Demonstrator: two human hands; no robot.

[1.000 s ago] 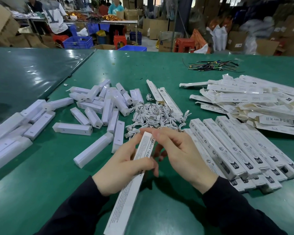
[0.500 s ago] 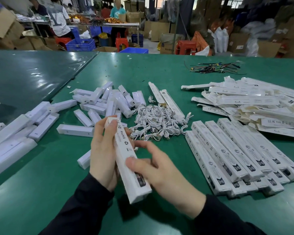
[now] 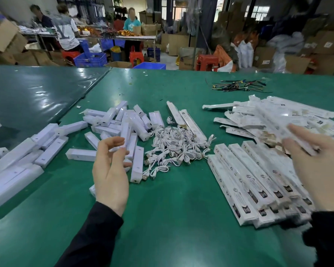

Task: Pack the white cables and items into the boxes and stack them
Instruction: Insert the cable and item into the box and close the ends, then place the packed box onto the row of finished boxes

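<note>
Progress: I count a stack of packed long white printed cardboard boxes [image 3: 255, 182] lying side by side at near right, in at least two layers. Much is left, I judge.

Stock still to pack:
- Heap of small white coiled cables [image 3: 174, 149] at the middle of the green table [image 3: 181, 218].
- Scatter of short white plastic bar-shaped items [image 3: 121, 126] to the left of the cables, with more at the far left edge of the view.
- Pile of flat, unfilled white box sleeves [image 3: 274, 116] at far right, beyond the packed stack.
- Two long white boxes [image 3: 185, 120] just beyond the cables; I cannot tell if they are filled.

Containers: every packed box looks closed at its near end, so I cannot see the contents.

Hands:
- My left hand [image 3: 110, 170] hovers over the bar-shaped items, fingers loosely curled, holding nothing.
- My right hand [image 3: 320, 166] is over the far end of the packed stack, fingers spread; a blurred long white box [image 3: 283, 132] lies across them, held I think, though blur hides the grip.

Other: bundle of dark thin wires [image 3: 239, 86] at the far side.
</note>
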